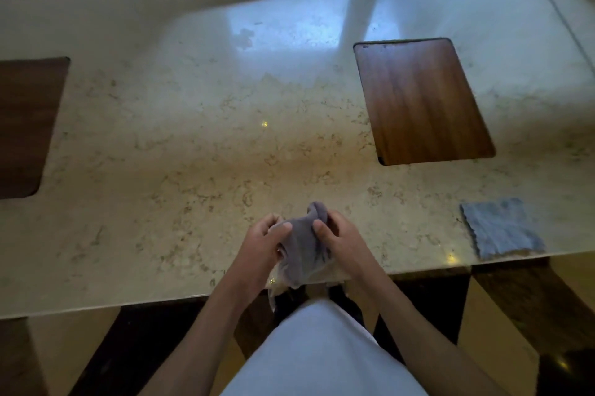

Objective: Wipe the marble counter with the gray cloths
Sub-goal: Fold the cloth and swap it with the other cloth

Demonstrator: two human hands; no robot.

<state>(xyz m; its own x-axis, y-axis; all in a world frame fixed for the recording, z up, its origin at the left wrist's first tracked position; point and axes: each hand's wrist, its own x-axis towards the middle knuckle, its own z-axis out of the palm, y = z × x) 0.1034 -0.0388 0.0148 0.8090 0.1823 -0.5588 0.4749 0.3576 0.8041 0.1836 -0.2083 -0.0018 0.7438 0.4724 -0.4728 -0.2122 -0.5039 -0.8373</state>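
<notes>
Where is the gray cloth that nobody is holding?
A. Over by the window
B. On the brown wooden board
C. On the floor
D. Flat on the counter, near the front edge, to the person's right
D: the spare gray cloth lies flat on the marble counter near its front edge, apart from the wooden board, while both hands bunch the other cloth.
</notes>
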